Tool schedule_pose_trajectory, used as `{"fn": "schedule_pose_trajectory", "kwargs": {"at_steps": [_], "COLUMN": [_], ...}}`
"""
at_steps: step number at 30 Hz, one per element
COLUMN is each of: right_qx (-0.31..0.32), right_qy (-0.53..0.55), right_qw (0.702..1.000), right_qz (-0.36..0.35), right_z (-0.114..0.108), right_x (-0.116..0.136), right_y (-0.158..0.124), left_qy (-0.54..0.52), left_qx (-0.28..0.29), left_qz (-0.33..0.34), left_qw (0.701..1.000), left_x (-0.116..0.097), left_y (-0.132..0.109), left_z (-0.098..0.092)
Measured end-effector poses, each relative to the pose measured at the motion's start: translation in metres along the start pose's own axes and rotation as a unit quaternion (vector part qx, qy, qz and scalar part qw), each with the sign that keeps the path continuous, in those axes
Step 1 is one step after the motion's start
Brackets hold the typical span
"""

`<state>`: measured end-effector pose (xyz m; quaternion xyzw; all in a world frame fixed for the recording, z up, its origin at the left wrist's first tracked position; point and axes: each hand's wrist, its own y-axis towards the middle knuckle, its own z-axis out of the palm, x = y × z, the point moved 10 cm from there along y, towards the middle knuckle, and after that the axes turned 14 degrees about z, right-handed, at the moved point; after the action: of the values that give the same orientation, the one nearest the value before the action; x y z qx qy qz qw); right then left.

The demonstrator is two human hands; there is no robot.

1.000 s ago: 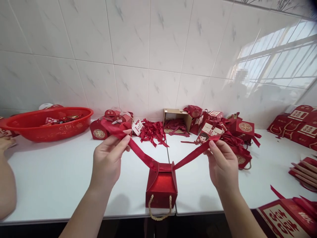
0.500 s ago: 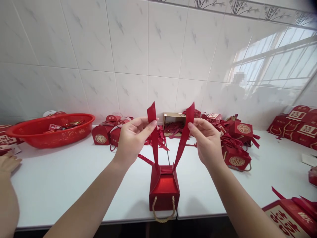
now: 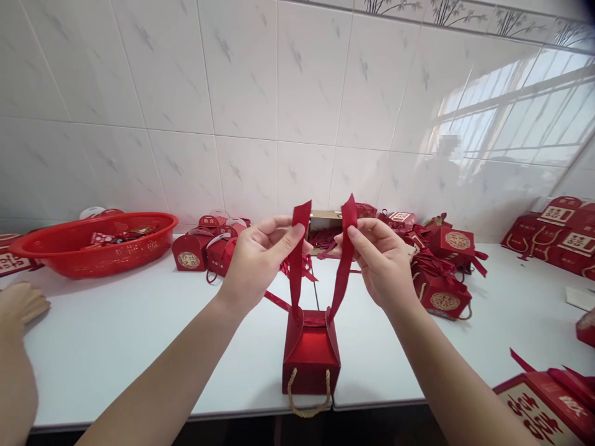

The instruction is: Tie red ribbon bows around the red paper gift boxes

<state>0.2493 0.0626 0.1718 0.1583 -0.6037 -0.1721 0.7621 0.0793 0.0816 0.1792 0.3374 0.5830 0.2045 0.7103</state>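
A small red gift box (image 3: 311, 354) with a rope handle stands at the near edge of the white table (image 3: 139, 334). A red ribbon (image 3: 297, 266) runs from both sides of the box's top, its two ends held upright. My left hand (image 3: 260, 257) pinches the left end between thumb and fingers. My right hand (image 3: 383, 260) pinches the right end. Both hands hover above the box, a short gap between them.
A red plastic basket (image 3: 95, 244) with wrapped items sits far left. Finished red boxes (image 3: 204, 248), loose ribbons and an open cardboard box (image 3: 325, 226) line the wall. More red boxes (image 3: 441, 291) lie right. Another person's hand (image 3: 21, 303) rests at the left edge.
My hands swung the ribbon ends from spread wide and low to upright above the box, then drew them closer together. The other person's hand shifted slightly at the left.
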Motion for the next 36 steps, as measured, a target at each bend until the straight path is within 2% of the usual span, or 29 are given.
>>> {"fn": "schedule_pose_trajectory", "kwargs": {"at_steps": [5, 9, 12, 15, 17, 19, 21, 23, 25, 28, 30, 32, 34, 36], "right_qx": [0.026, 0.112, 0.136, 0.145, 0.161, 0.179, 0.181, 0.155, 0.116, 0.086, 0.074, 0.045, -0.008, -0.078], "right_qy": [-0.065, -0.068, -0.063, -0.108, -0.166, -0.24, -0.324, -0.399, -0.448, -0.476, -0.474, -0.454, -0.42, -0.391], "right_qw": [0.997, 0.991, 0.988, 0.984, 0.971, 0.944, 0.898, 0.844, 0.804, 0.779, 0.785, 0.808, 0.843, 0.874], "right_qz": [0.027, 0.022, 0.033, 0.0, -0.056, -0.14, -0.238, -0.321, -0.374, -0.4, -0.392, -0.372, -0.337, -0.277], "right_z": [0.015, 0.035, 0.038, 0.036, 0.037, 0.04, 0.044, 0.047, 0.048, 0.05, 0.049, 0.039, 0.018, -0.016], "right_x": [-0.003, -0.002, -0.004, -0.002, 0.003, 0.011, 0.019, 0.023, 0.027, 0.029, 0.029, 0.03, 0.029, 0.021], "right_y": [-0.005, -0.014, -0.015, -0.014, -0.017, -0.024, -0.036, -0.046, -0.052, -0.056, -0.056, -0.057, -0.06, -0.065], "left_qy": [0.03, 0.077, 0.061, 0.008, -0.019, -0.048, -0.078, -0.1, -0.11, -0.076, 0.009, 0.124, 0.21, 0.247], "left_qx": [0.062, 0.103, 0.149, 0.18, 0.182, 0.165, 0.136, 0.113, 0.105, 0.115, 0.112, 0.084, 0.038, 0.001], "left_qz": [-0.032, -0.055, -0.079, -0.112, -0.126, -0.141, -0.157, -0.171, -0.174, -0.132, -0.052, 0.064, 0.153, 0.166], "left_qw": [0.997, 0.99, 0.984, 0.977, 0.975, 0.975, 0.975, 0.974, 0.973, 0.982, 0.992, 0.987, 0.965, 0.955], "left_x": [-0.002, 0.0, 0.007, 0.016, 0.023, 0.028, 0.033, 0.034, 0.032, 0.025, 0.014, -0.005, -0.023, -0.027], "left_y": [-0.007, -0.01, -0.014, -0.017, -0.017, -0.016, -0.015, -0.015, -0.017, -0.02, -0.02, -0.021, -0.028, -0.036], "left_z": [0.016, 0.022, 0.028, 0.031, 0.028, 0.023, 0.018, 0.015, 0.015, 0.017, 0.012, 0.004, -0.006, -0.02]}}
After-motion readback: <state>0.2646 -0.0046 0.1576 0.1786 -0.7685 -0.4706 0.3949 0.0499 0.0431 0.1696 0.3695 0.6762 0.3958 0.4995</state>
